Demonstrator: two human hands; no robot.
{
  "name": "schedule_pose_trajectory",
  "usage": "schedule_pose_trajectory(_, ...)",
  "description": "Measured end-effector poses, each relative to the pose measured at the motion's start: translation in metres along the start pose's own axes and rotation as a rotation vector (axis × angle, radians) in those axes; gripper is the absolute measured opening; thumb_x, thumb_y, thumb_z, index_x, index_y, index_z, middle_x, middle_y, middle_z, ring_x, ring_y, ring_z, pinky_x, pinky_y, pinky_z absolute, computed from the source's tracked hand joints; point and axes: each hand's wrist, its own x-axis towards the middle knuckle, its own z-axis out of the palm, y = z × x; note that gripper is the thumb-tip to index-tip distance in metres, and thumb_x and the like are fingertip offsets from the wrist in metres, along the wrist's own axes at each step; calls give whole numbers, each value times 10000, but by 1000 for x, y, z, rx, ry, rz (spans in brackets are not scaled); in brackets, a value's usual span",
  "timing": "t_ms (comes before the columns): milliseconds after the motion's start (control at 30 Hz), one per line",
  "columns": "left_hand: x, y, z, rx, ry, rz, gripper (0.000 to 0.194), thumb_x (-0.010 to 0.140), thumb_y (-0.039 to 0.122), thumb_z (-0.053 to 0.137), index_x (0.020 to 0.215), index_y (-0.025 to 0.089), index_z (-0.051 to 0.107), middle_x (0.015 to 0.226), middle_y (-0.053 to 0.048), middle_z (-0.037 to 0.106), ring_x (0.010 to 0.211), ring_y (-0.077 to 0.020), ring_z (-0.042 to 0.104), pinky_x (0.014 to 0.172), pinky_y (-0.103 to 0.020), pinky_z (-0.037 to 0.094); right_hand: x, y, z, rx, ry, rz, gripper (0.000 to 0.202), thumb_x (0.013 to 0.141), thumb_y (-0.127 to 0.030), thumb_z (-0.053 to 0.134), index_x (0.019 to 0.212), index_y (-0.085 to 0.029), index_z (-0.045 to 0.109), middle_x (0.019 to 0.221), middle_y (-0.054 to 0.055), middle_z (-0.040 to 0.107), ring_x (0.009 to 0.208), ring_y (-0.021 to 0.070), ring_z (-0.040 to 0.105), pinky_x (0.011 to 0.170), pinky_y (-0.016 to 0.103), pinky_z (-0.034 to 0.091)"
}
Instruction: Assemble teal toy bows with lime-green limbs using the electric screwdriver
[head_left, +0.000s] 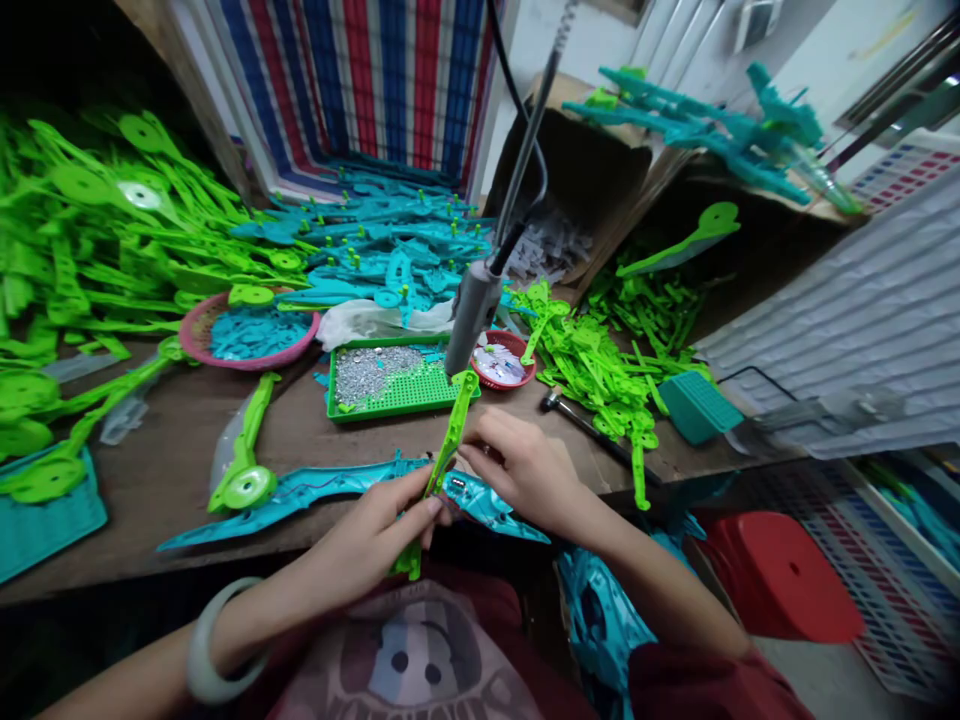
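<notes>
- A slim green plastic strip point(448, 450) is gripped by the left hand point(367, 545), closed around its lower part, with the thumb and fingers pinched at the strip's middle.
- The right hand point(525, 465) is closed in a pinch just beside the strip's middle, from the right; whether a small part is held between its fingertips cannot be told.
- The strip's long axis is seen to run from near the body up and slightly right, its upper end lying just below the hanging electric screwdriver point(474, 310).
- The strip is laid across a long teal toy shell point(315, 490), which lies left to right along the near edge of the counter point(165, 480); both hands are met over the crossing, the left being lower on the strip.
- Behind the hands, a green tray of small screws point(390, 378) and a small red bowl point(504, 362) are set, with the screwdriver's tip between them.
- A pink basket of teal parts point(251, 335) and a finished green piece point(246, 455) are placed to the left; loose green parts point(600, 365) and a hammer point(581, 420) are spread to the right.
- Nothing is seen between the hands and the strip.
</notes>
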Motion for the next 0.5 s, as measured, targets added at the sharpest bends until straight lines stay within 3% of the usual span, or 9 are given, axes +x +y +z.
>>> schedule_pose_trajectory(100, 0, 1, 1, -23, 0, -45, 362, 1034, 491, 357, 1054, 221, 599, 753, 21, 639, 710, -143, 622, 723, -248, 480, -2, -7, 5, -16, 72, 41, 136, 1003, -200, 518, 902, -177, 605, 826, 20, 597, 752, 137, 558, 663, 250, 383)
schedule_pose_trajectory(200, 5, 2, 3, -22, -45, -116, 428, 1034, 537, 306, 1198, 217, 538, 744, 25, 669, 572, -144, 625, 617, -263, 496, -4, -11, 16, -134, 129, 15, 189, 1002, -181, 488, 854, -180, 606, 803, 31, 572, 707, 142, 520, 633, 265, 365)
schedule_pose_trajectory(300, 13, 1, 8, 55, -76, -98, 358, 1025, 462, 349, 1035, 202, 594, 767, 0, 691, 590, -150, 648, 601, -263, 484, -5, -10, 29, -260, 163, -47, 253, 1004, -148, 429, 819, -189, 597, 814, 56, 580, 715, 160, 502, 648, 284, 376)
schedule_pose_trajectory(400, 19, 1, 10, 120, -18, -54, 360, 1019, 403, 358, 824, 205, 585, 654, 6, 646, 614, -155, 640, 634, -261, 463, -5, -3, 32, -65, 235, -24, 188, 996, -164, 450, 927, -193, 622, 828, 48, 595, 733, 154, 541, 669, 274, 430)
schedule_pose_trajectory(500, 25, -2, 7, 173, 69, -51, 415, 1032, 428, 341, 755, 214, 564, 532, 36, 587, 532, -144, 598, 627, -261, 431, -6, 6, 23, 228, 358, 148, 160, 981, -198, 496, 1065, -189, 631, 846, 26, 600, 718, 132, 574, 641, 252, 462)
